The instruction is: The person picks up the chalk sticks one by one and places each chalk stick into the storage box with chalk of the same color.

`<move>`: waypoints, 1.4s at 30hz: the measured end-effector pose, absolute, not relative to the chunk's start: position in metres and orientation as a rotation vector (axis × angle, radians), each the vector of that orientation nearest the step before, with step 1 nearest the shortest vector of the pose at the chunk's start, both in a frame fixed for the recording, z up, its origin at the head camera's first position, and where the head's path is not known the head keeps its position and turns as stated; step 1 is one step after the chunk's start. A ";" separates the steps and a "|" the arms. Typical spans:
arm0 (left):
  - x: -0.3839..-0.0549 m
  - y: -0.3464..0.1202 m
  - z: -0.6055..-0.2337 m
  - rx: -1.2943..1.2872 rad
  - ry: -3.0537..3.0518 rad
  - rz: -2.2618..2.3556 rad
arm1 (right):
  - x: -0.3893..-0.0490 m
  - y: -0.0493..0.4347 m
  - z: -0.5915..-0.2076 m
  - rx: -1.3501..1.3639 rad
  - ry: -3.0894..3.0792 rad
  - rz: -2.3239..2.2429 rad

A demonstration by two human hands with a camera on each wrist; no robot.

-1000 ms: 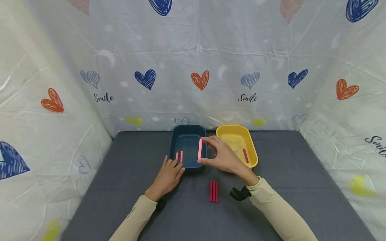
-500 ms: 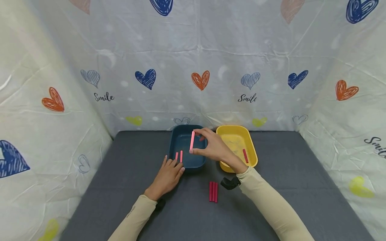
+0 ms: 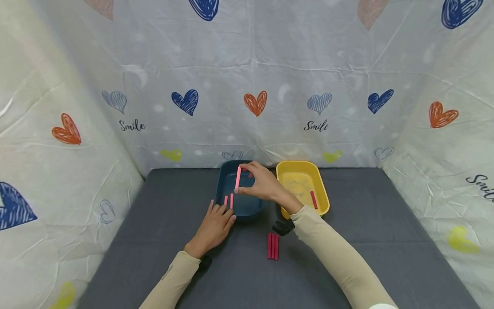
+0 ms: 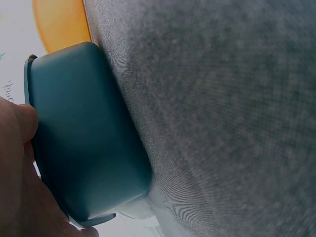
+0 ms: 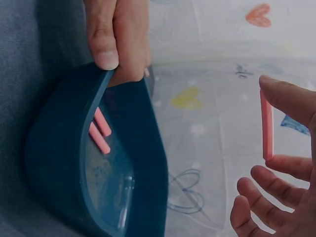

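My right hand [image 3: 264,183] pinches a slim pink stick [image 3: 237,177] end to end, thumb on one end and index finger on the other, above the blue plastic bin [image 3: 247,211]. Its remaining fingers curl loosely in the right wrist view, off the stick. Near the bin's front left corner, my left hand [image 3: 213,225] grips the rim, thumb outside and fingers over the edge. Two more pink sticks lie side by side inside the bin; one pink stick [image 5: 102,122] shows beside that hand in the right wrist view.
A yellow bin [image 3: 324,186] stands right of the blue one, with a dark red stick [image 3: 314,200] in it. Several dark red sticks [image 3: 272,246] lie in a row on the grey cloth in front. Behind the table hangs a heart-print curtain [image 3: 220,133].
My right hand has moved left and slightly away from me with the pink stick, from the blue bin's right edge to over its middle. The left hand has kept its place.
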State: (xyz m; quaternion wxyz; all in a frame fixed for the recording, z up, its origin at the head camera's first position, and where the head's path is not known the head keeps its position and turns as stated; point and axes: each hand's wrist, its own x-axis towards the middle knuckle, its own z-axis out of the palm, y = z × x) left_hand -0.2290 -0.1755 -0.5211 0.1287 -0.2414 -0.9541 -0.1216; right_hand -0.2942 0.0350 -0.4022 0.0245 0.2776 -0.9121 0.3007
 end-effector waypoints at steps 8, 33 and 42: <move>-0.228 -0.176 -0.521 -0.707 -2.763 -0.379 | -0.307 0.022 -0.410 0.837 -2.868 0.933; -0.228 -0.176 -0.520 -0.708 -2.746 -0.388 | -0.337 -0.001 -0.463 0.843 -3.048 0.885; -0.227 -0.176 -0.521 -0.727 -2.724 -0.337 | -0.339 -0.007 -0.472 0.822 -3.159 0.762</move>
